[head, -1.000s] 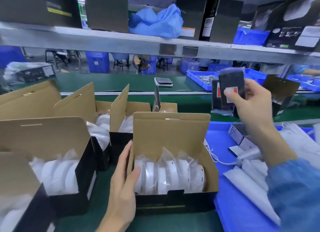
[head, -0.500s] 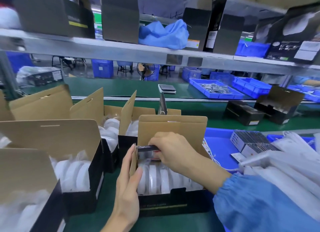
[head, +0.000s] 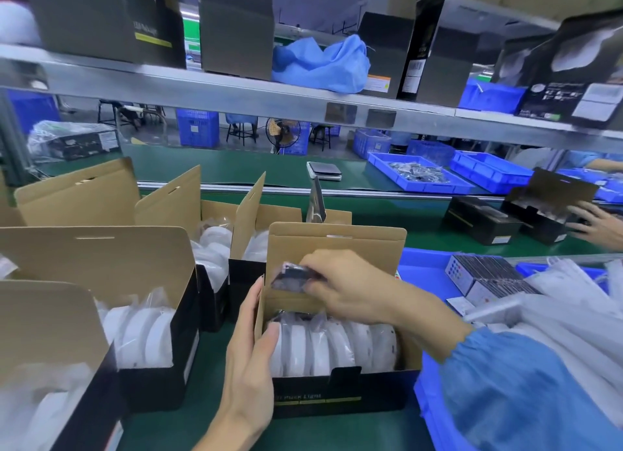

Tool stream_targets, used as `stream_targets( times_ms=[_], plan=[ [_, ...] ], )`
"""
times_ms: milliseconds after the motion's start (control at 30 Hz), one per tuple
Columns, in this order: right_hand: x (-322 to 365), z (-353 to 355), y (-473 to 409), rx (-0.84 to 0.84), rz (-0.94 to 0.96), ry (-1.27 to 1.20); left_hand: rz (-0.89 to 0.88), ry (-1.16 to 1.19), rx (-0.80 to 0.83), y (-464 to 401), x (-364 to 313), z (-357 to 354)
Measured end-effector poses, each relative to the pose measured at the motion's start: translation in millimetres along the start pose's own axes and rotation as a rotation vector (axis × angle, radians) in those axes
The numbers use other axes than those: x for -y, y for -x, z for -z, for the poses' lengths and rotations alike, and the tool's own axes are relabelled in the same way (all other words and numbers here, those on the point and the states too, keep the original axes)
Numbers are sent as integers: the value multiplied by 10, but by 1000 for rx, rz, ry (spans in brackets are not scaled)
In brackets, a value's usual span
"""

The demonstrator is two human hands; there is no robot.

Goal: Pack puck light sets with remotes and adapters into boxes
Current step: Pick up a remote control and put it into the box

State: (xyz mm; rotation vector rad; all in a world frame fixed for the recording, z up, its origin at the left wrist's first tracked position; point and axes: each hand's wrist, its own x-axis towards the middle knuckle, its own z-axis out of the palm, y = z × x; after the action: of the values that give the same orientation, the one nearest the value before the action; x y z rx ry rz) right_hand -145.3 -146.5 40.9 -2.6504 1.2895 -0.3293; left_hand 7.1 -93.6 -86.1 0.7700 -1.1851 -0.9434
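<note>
- My left hand braces the near-left corner of the open box, palm flat against the side wall, thumb hooked over the rim onto the first puck light; that grip has not shifted in the last second.
- Inside the box the puck lights stand on edge in a row, each in a clear bag, filling the floor of the box side to side.
- My right hand is now down inside the box, above the lights and against the raised lid flap, fingers pinching a small dark bagged part. A second ago that hand was up in the air on the right holding the part; it has since come across and down.
- I judge this the insertion step: the part is at the back-left of the box but not yet let go.
- Right of the box, a blue tray holds a stack of remotes and white bagged pieces.
- To the left, other open boxes with lights wait on the green counter, so several sets remain.
- Farther right, another person's hand rests on a black box.
</note>
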Motion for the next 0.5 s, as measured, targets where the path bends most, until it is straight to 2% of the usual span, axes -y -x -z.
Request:
stream_targets(
  times_ms=[100, 200, 267, 333, 433, 500],
  plan=[
    [-100, 212, 115, -34, -31, 193, 3, -13, 1, 7, 8, 4],
    [-272, 219, 264, 38, -175, 443, -3, -33, 0, 1, 0, 3],
    [-327, 112, 330, 99, -240, 499, -11, -42, 7, 1, 1, 0],
    [-349, 16, 371, 125, -224, 479, -12, -46, 10, 2, 2, 0],
    [-356, -3, 412, 98, -211, 436, -15, -52, 14, 2, 6, 3],
    [-339, 14, 400, 77, -187, 571, -19, -75, 14, 7, 10, 4]
  ],
)
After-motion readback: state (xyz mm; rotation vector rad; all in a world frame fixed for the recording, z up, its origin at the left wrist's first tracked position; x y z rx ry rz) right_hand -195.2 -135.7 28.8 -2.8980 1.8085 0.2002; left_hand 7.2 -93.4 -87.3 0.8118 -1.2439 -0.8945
